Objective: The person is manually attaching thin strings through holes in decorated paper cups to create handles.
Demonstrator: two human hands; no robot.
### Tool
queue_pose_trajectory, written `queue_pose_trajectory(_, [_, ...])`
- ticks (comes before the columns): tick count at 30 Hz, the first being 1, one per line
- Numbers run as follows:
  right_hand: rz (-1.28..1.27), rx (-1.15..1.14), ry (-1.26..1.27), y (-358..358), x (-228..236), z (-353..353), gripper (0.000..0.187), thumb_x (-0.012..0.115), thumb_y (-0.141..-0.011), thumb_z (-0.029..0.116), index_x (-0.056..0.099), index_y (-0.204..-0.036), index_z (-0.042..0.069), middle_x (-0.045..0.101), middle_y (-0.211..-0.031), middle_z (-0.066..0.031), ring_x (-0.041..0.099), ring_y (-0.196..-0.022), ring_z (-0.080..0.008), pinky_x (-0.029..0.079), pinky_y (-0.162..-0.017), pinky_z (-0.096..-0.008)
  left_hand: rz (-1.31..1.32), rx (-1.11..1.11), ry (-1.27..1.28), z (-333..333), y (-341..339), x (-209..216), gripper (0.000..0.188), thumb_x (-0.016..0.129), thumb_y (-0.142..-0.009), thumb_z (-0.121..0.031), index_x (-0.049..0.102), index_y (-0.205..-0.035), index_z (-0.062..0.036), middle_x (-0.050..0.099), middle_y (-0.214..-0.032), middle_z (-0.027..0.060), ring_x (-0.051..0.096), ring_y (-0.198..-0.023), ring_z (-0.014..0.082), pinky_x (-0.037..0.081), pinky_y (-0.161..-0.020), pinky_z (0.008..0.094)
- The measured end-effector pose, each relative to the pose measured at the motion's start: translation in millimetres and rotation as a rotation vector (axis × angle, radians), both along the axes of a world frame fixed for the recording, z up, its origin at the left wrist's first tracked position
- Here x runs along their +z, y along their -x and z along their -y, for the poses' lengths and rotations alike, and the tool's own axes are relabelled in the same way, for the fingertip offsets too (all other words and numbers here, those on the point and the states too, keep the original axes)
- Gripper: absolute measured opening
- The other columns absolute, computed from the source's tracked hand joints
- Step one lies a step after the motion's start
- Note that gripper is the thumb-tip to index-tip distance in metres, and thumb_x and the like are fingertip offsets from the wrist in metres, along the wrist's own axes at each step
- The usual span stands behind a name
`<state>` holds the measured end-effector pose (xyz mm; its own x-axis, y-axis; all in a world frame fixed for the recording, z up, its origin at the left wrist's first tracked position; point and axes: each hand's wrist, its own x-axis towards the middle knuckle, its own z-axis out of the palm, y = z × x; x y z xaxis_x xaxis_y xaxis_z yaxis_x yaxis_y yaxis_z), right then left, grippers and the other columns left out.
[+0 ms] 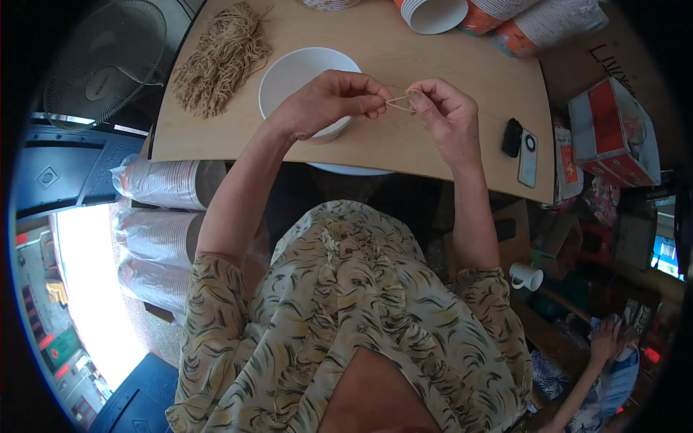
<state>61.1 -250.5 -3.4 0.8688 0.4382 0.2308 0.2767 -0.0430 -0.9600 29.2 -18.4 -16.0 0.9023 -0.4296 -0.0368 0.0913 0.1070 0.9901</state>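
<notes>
Above the tabletop, a thin tan cord is stretched in a narrow loop between my two hands. My left hand pinches one end of it between thumb and fingers, over the near rim of a white round tub. On the other side my right hand grips the opposite end, thumb pressed against the bent fingers. A tangled heap of similar tan cords lies at the table's far left, beside the tub.
Orange and white paper tubs stand stacked at the back right. A phone and a small black object lie near the table's right edge. Bagged tub stacks and a fan are at left. Another person's hand shows lower right.
</notes>
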Motion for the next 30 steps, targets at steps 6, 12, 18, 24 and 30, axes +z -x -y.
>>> queue_pose_trajectory(6, [-0.226,-0.059,-0.010,-1,-2,-8,0.015,0.068,-0.097,0.014,0.069,-0.100,-0.001,0.062,-0.074,0.0005,0.054,-0.063,-0.0034,0.040,-0.055,-0.0186,0.178,0.222,-0.144,10,14,-2,0.021,0.067,-0.097,-0.008,0.071,-0.116,-0.0003,0.073,-0.100,0.0031,0.068,-0.092,0.0091,0.055,-0.084,0.0241])
queue_pose_trajectory(12, [-0.604,0.024,-0.251,-1,-13,-15,0.011,0.070,-0.094,0.011,0.068,-0.095,0.000,0.058,-0.069,0.0008,0.047,-0.056,-0.0020,0.029,-0.044,-0.0174,0.439,0.431,-0.146,23,21,-15,0.023,0.073,-0.091,-0.004,0.073,-0.113,-0.0022,0.076,-0.098,0.0045,0.071,-0.089,0.0104,0.058,-0.080,0.0253])
queue_pose_trajectory(18, [-0.634,-0.014,-0.283,5,-13,-24,0.009,0.070,-0.093,0.009,0.067,-0.091,0.001,0.059,-0.069,-0.0003,0.044,-0.052,-0.0022,0.028,-0.044,-0.0179,0.555,0.580,-0.256,29,29,-11,0.019,0.075,-0.088,-0.003,0.075,-0.106,-0.0035,0.077,-0.093,0.0052,0.073,-0.083,0.0124,0.059,-0.072,0.0256])
queue_pose_trajectory(24, [-0.656,0.010,-0.259,6,-15,-27,0.013,0.071,-0.093,0.011,0.064,-0.086,0.002,0.059,-0.068,-0.0007,0.042,-0.049,-0.0027,0.027,-0.043,-0.0190,0.707,0.656,-0.433,29,33,-14,0.019,0.076,-0.085,-0.001,0.076,-0.103,-0.0042,0.075,-0.089,0.0059,0.071,-0.076,0.0134,0.056,-0.066,0.0262])
queue_pose_trajectory(30, [-0.592,-0.021,-0.190,8,-13,-32,0.015,0.073,-0.092,0.013,0.064,-0.085,0.003,0.058,-0.067,0.0000,0.040,-0.047,-0.0024,0.026,-0.042,-0.0199,0.838,0.690,-0.509,26,35,-20,0.018,0.076,-0.084,0.001,0.075,-0.102,-0.0028,0.074,-0.089,0.0063,0.070,-0.075,0.0139,0.056,-0.066,0.0265])
